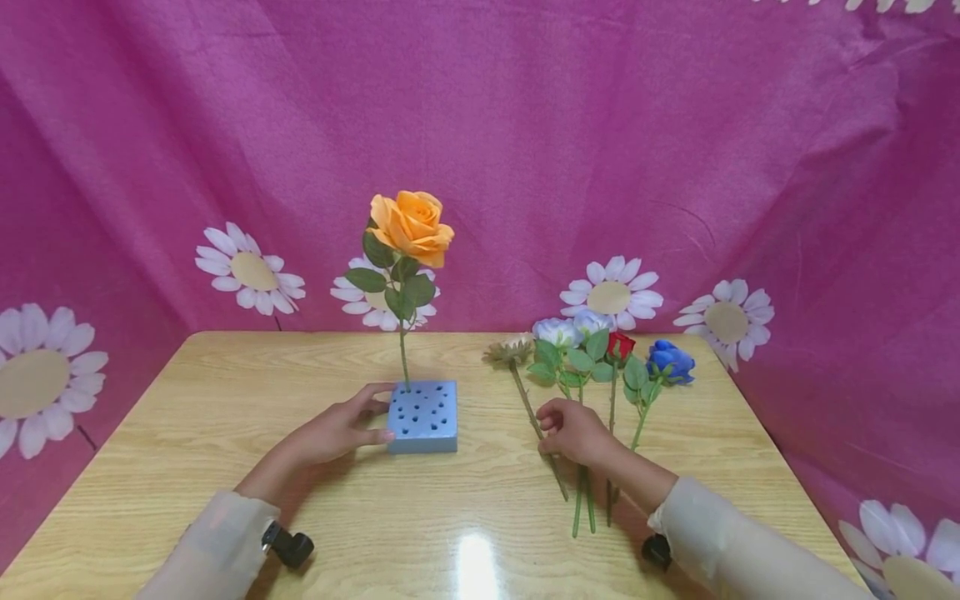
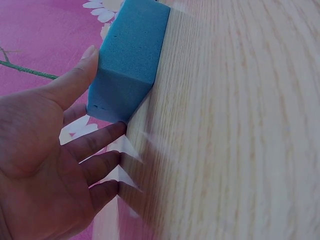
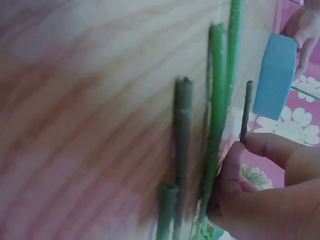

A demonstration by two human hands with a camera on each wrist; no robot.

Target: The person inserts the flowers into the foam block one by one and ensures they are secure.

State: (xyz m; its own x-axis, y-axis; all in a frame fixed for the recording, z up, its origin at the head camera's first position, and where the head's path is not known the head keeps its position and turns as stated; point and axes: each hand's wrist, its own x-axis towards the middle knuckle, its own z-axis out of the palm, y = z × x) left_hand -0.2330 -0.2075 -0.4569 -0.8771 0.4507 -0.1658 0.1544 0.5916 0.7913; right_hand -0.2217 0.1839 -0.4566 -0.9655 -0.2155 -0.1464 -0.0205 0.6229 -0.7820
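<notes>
An orange artificial rose (image 1: 414, 227) stands upright in a rear-left hole of the light blue foam block (image 1: 423, 446). My left hand (image 1: 341, 429) rests against the block's left side. Its thumb touches the front corner and the fingers are spread, fairly straight, as the left wrist view shows. My right hand (image 3: 270, 185) pinches the brown stem (image 3: 246, 110) of a flower between thumb and index finger. That flower's brownish head (image 1: 512, 353), turned away with a pale edge, lies at the stem's far end.
Beside and under the right hand lie pale white-lilac flowers (image 1: 557, 332) on green stems, a red rose (image 1: 620, 345) and a blue rose (image 1: 670, 362). The block's top has several more holes. A pink curtain (image 1: 495, 150) printed with daisies hangs behind the wooden table (image 1: 300, 367).
</notes>
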